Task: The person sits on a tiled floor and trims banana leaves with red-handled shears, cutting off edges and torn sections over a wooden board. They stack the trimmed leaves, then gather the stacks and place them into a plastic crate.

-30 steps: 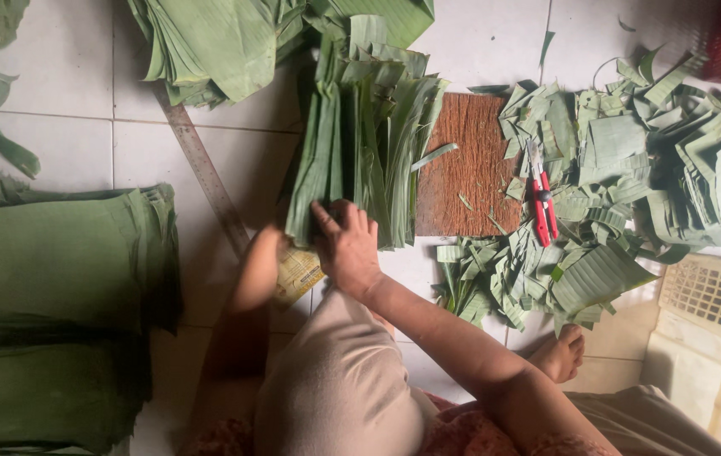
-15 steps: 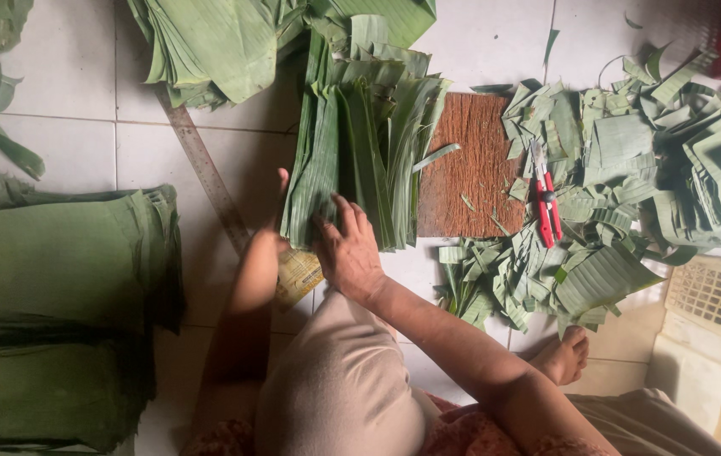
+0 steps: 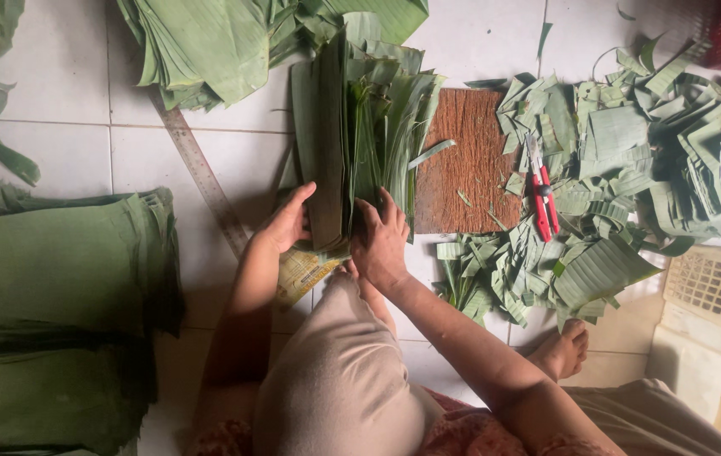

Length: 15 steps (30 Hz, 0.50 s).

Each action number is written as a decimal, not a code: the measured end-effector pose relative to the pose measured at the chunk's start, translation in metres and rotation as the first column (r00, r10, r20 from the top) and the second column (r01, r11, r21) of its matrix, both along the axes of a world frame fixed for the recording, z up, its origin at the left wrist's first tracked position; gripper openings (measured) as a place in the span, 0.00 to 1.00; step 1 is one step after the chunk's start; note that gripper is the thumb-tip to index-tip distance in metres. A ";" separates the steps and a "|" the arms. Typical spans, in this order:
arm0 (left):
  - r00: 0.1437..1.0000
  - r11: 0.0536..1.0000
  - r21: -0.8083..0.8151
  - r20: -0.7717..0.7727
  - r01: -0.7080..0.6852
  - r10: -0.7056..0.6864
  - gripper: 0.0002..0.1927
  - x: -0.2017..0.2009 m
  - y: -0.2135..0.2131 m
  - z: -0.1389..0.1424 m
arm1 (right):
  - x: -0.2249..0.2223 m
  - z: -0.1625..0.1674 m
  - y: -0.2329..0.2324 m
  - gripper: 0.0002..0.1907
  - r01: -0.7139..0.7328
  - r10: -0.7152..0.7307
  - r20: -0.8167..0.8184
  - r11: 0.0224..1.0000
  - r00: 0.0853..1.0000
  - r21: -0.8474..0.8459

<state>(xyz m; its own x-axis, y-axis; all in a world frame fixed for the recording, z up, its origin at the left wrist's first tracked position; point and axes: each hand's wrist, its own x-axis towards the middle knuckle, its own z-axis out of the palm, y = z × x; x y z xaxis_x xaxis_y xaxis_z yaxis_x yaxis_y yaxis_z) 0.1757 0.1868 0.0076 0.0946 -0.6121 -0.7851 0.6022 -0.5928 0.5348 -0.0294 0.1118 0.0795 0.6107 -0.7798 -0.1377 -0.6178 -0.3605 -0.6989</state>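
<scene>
Two hands: both set on the near end of one bundle of long green leaf strips (image 3: pixel 360 143), on the tiled floor (image 3: pixel 65 93).
Left hand (image 3: pixel 286 224): fingers spread and curved, pressed flat against the bundle's left edge, thumb pointing far; not closed round it.
Right hand (image 3: pixel 380 241): fingers loosely bent, laid on the bundle's near right corner, touching the leaves; cannot tell whether any strip is pinched.
Bundle: lying lengthwise from near to far, strips stacked, far ends ragged, right side overlapping the brown board.
Under the near end: yellowish printed paper (image 3: pixel 301 272), partly hidden by the left wrist.
Just left: long metal ruler (image 3: pixel 200 173), slanting from far left to near right, ending beside the left hand.
Just right: brown wooden cutting board (image 3: pixel 472 165), a few leaf slivers on it.
Further right: red-handled scissors (image 3: pixel 544 190) resting on a heap of cut leaf scraps (image 3: pixel 631 169).
Near right: cream plastic basket (image 3: pixel 711 312), beside a bare foot (image 3: pixel 565 350).
Far: pile of whole green leaves (image 3: pixel 208 42).
Left: stack of folded leaf sheets (image 3: pixel 65 270), well apart from the hands.
</scene>
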 end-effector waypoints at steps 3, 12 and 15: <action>1.000 1.000 -0.018 -0.012 -0.005 0.005 0.50 -0.001 -0.002 0.004 | 0.000 -0.005 0.001 0.30 -0.032 0.021 0.153 0.997 0.988 0.071; 0.994 0.993 0.065 -0.020 -0.101 0.103 0.37 0.002 0.006 -0.027 | 0.031 0.018 0.010 0.34 -0.118 0.060 0.248 0.967 0.967 0.224; 0.995 0.995 0.070 -0.062 -0.075 0.080 0.34 0.001 0.003 -0.027 | 0.041 0.018 0.001 0.43 0.086 -0.098 0.021 0.940 0.995 0.329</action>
